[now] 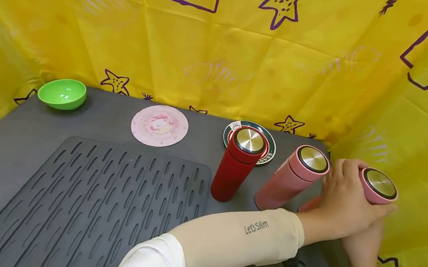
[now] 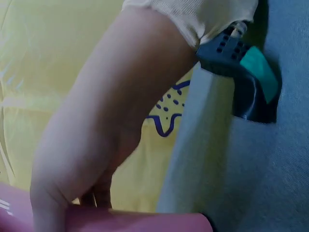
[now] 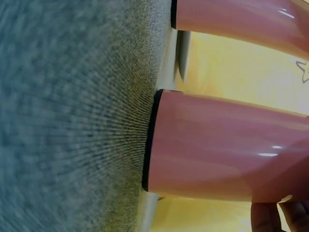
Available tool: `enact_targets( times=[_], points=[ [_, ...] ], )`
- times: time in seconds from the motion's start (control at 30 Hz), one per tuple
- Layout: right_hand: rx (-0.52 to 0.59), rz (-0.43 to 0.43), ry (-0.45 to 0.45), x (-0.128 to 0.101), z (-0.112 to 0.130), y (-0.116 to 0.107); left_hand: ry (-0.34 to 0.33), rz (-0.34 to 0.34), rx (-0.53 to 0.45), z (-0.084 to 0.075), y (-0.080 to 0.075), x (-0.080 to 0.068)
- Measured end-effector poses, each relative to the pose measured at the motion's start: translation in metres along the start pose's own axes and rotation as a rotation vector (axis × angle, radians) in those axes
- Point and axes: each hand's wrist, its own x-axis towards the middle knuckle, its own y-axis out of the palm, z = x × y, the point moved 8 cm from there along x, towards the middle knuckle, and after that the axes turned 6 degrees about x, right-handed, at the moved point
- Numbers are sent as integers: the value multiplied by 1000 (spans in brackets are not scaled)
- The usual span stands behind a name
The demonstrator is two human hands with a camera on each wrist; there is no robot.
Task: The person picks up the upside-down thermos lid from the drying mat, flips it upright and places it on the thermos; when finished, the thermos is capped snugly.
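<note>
Left hand: the left hand (image 1: 351, 198) reaches across from the left in a beige sleeve (image 1: 235, 238) and wraps its fingers round the upper body of the far-right pink flask (image 1: 377, 188), just under the lid.
Right hand: the right hand (image 1: 363, 244) comes up from below, mostly hidden under the left hand; in the right wrist view its fingertips (image 3: 273, 215) lie against the flask's body, but how tightly they close I cannot tell.
Held flask: pink, with a steel-topped lid; it stands at the right edge of the grey table (image 1: 12, 140), its base on the cloth in the right wrist view, close to the yellow starred curtain (image 1: 221, 57).
Second pink flask: the second pink flask (image 1: 291, 179) stands just left of the hands, apart from the held one.
Red flask: the red flask (image 1: 238, 164) stands upright left of that, in front of a green-rimmed coaster (image 1: 268, 145).
Pink coaster: the round pink coaster (image 1: 159, 125) lies further left, near the back.
Bowl: a green bowl (image 1: 62, 93) sits at the back left corner.
Mat: a dark ribbed drying mat (image 1: 87, 203) covers the near left of the table.
</note>
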Motion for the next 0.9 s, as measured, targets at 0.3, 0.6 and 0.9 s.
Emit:
enact_targets(
  times=[0.3,0.6,0.9],
  points=[
    [15,-41,84,2,-1,-1,-15,131,-345,14,3,4],
    [41,-20,4,3,5,1,-157,61,-330,13,2,-4],
    [-64,-2,-15,1,-1,-2,-55,-82,-110,2,0,-9]
  ],
)
